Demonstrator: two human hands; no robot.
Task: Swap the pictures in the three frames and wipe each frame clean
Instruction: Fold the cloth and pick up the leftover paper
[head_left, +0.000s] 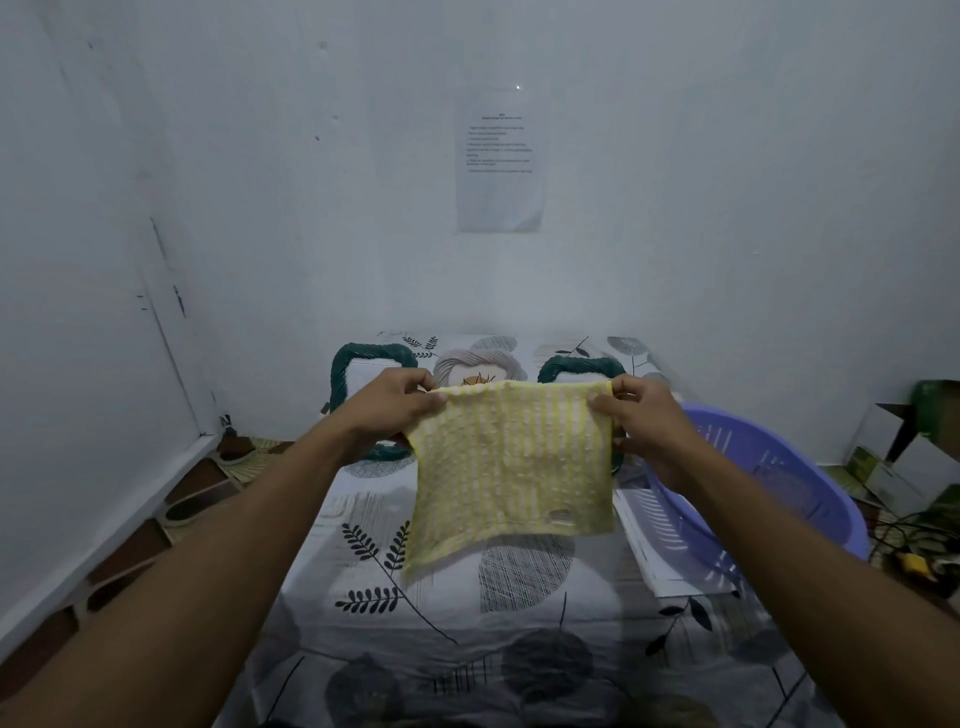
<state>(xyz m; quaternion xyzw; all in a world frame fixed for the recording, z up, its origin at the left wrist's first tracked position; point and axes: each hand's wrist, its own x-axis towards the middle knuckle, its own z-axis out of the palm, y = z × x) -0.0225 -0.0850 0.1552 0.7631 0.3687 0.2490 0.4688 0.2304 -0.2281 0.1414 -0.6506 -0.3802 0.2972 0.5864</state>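
The sheet (467, 649) with leaf print is covering the surface in front of the person. A basket (847, 512) is standing just beside it on the right. The cloth (511, 467) is hanging in the air above the sheet, spread wide, and is hiding the lower parts of the three frames at the far end: the left frame (363, 353), the middle frame (478, 358) and the right frame (582, 364). The left hand (387, 410) is pinching the top left corner of the cloth, and the right hand (649, 426) is pinching the top right corner.

I think the person is preparing the cloth for the wiping step. I cannot tell whether the pictures are already swapped. The next move is probably calling for gathering the cloth into one hand, so that the other is free to steady a frame.
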